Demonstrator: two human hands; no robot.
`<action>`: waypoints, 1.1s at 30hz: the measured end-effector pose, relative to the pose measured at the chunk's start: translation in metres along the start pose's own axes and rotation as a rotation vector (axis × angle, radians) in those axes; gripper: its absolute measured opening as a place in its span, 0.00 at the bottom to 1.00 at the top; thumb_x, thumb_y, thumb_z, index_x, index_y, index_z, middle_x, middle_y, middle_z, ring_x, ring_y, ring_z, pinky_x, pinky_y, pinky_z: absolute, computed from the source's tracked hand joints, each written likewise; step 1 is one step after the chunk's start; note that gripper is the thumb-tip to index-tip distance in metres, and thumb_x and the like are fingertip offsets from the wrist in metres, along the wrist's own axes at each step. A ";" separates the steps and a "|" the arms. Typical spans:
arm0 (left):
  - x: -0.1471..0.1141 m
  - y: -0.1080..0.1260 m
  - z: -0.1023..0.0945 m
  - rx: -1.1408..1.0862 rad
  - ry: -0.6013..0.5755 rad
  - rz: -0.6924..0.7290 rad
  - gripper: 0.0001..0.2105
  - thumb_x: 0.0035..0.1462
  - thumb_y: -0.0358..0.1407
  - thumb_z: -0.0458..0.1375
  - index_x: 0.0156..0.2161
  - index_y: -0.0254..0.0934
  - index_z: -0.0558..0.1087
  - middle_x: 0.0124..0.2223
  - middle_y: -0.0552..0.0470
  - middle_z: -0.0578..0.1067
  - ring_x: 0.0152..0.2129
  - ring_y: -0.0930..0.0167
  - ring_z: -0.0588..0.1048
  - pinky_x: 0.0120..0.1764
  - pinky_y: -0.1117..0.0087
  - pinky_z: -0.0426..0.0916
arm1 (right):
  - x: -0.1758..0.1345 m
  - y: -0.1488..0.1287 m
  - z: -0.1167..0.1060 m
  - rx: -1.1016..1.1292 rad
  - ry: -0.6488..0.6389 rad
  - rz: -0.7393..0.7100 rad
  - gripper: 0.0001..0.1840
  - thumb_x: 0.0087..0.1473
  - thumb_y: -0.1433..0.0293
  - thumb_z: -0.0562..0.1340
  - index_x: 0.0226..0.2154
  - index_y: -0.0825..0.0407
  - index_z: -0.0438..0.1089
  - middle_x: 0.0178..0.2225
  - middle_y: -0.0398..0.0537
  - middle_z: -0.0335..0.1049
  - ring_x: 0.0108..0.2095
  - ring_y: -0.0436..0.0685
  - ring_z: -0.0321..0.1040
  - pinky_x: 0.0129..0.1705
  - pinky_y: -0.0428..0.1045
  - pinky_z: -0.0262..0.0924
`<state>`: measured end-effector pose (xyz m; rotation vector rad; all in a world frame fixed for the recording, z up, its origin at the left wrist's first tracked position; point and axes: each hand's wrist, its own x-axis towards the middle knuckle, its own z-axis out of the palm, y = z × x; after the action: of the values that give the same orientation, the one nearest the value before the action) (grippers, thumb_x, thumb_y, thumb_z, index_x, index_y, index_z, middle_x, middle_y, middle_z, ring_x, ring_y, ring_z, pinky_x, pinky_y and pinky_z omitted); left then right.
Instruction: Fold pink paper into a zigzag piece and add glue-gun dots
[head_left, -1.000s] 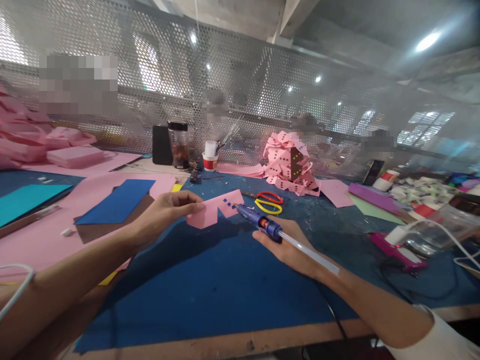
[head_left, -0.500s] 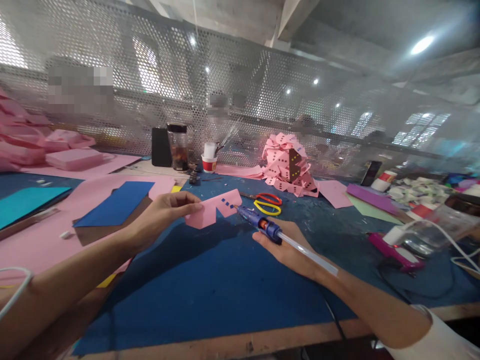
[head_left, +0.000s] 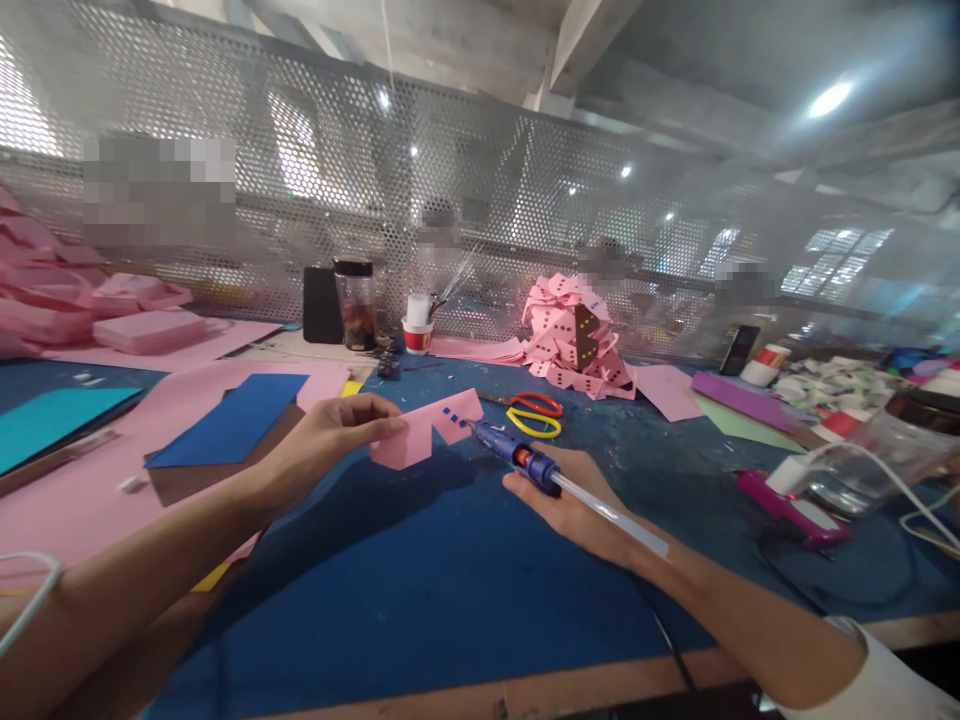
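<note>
Between its thumb and fingers my left hand [head_left: 337,435] pinches a cut piece of pink paper [head_left: 409,440], held up above the blue table surface. Several small dark blue squares [head_left: 454,416] lie in a row on the paper's right-hand arm. My right hand [head_left: 581,500] is wrapped round a blue glue gun [head_left: 517,448], with a clear glue stick [head_left: 615,515] jutting out of its back end. The gun's nozzle is at the right edge of the paper, close to the squares; whether it touches, I cannot tell.
Scissors [head_left: 535,415] with red and yellow handles lie behind the glue gun. Farther back stands a pink folded-paper stack [head_left: 570,335] with dots. Blue card [head_left: 232,420] rests at left, a paper cup [head_left: 417,335] at the back. A magenta power strip [head_left: 791,515] sits at right.
Both hands, the pink paper and the glue gun keep nearly the same places relative to each other. The whole view has shifted slightly, with the background a little lower now.
</note>
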<state>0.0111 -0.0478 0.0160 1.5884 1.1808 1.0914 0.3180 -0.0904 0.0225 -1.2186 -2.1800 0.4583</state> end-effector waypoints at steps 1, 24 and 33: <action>0.000 0.000 0.000 -0.001 -0.001 0.000 0.10 0.53 0.44 0.64 0.34 0.39 0.77 0.30 0.54 0.74 0.28 0.73 0.68 0.32 0.73 0.62 | 0.000 0.000 0.000 0.004 0.000 -0.002 0.18 0.59 0.58 0.60 0.25 0.50 0.59 0.23 0.39 0.59 0.24 0.49 0.55 0.26 0.45 0.47; 0.000 -0.001 -0.001 0.006 0.004 0.027 0.10 0.54 0.43 0.64 0.34 0.38 0.76 0.29 0.55 0.73 0.28 0.73 0.68 0.33 0.73 0.61 | 0.000 0.005 0.005 -0.054 0.005 -0.101 0.17 0.58 0.59 0.60 0.25 0.51 0.59 0.23 0.38 0.59 0.23 0.48 0.54 0.27 0.45 0.44; -0.003 0.006 0.000 0.023 -0.007 0.013 0.10 0.55 0.43 0.63 0.33 0.38 0.76 0.29 0.55 0.73 0.28 0.74 0.68 0.33 0.73 0.61 | -0.003 0.002 0.004 0.025 0.035 -0.067 0.18 0.58 0.59 0.60 0.24 0.50 0.56 0.22 0.37 0.55 0.24 0.48 0.52 0.27 0.45 0.46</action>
<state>0.0121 -0.0517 0.0214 1.6188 1.1832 1.0833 0.3179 -0.0917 0.0178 -1.1285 -2.1716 0.4321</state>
